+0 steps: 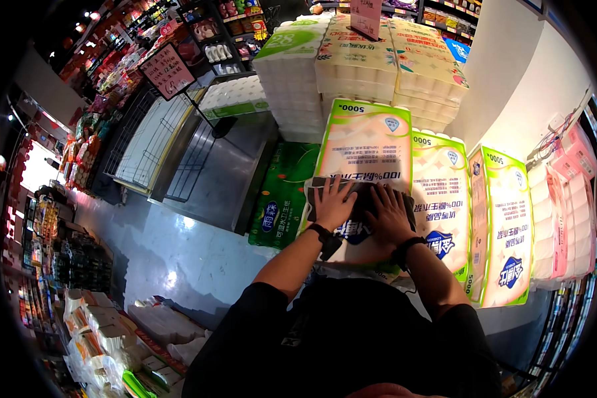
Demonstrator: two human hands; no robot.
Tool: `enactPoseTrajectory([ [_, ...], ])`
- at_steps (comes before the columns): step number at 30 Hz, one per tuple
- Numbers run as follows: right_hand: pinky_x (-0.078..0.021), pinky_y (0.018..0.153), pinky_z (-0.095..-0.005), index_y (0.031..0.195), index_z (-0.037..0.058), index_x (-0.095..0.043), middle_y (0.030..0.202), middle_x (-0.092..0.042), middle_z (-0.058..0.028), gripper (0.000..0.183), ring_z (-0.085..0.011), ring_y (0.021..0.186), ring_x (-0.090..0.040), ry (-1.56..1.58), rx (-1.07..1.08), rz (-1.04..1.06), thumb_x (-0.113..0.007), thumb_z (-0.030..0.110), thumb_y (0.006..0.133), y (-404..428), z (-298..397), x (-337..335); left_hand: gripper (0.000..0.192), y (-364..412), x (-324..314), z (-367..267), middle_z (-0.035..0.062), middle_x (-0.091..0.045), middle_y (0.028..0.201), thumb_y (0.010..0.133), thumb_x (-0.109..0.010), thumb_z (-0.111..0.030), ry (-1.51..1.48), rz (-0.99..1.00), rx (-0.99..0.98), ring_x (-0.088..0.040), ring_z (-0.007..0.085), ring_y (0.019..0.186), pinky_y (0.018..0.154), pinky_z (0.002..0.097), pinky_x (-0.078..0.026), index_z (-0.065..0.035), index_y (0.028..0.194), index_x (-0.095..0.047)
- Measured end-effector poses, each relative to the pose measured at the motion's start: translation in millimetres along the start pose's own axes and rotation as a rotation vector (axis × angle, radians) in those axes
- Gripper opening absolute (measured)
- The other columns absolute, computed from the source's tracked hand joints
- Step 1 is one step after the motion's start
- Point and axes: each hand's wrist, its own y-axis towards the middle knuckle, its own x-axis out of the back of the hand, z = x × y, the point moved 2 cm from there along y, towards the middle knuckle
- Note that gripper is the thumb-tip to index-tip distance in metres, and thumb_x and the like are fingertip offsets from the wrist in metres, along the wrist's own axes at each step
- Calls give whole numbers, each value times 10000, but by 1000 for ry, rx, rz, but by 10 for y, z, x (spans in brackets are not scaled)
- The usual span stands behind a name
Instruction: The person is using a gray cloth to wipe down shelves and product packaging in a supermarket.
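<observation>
A dark, flat folded cloth or bag [360, 199] lies across a large plastic-wrapped pack of toilet paper [365, 134] right before me. My left hand [333, 201] rests on the left part of the dark item, palm down, fingers spread. On its right part lies my right hand [390, 214], also palm down with the fingers apart. Both wrists wear black bands. Just right of this pack stand a second similar pack [440, 194] and a third one [505, 224]. A green wrapped pack [283, 194] sits at the left, below the metal platform's level or beside it.
Tall stacks of paper rolls [355, 64] rise behind the packs. To the left are a metal platform [214, 169], a sign on a stand [168, 72] and a wire rack [139, 144]. A white pillar [517, 64] stands at the right, with pink packs [552, 219] below it.
</observation>
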Motion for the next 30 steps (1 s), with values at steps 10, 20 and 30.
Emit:
enactPoseTrajectory([
  [10,-272,1435,-536,1507,77,-765,1742,-608,-130,469,-377,1707,-433,337,-41,-152,-707,350,1131,-11,-3,287,326,-121,71,104,70,-687,1652,1057,-785,-357,-53,-494,-186,-552,327,1577,1315,570,-338,-186,1325,-857],
  [20,-401,1365,-547,1329,42,-826,1498,-765,-167,270,-407,1560,-600,590,-88,-335,-685,177,1142,-63,26,328,384,-174,55,141,111,-712,1603,1011,-839,-330,-58,-564,-285,-585,357,1531,1278,573,-379,-151,1350,-841],
  [30,-153,1398,-758,1671,327,-644,1828,-474,-91,553,-441,1759,-297,22,-127,-77,-692,348,1121,-47,102,226,625,-246,156,290,139,-401,1883,1161,-643,-509,266,-295,-352,-330,424,1749,1376,758,-220,-272,1736,-583],
])
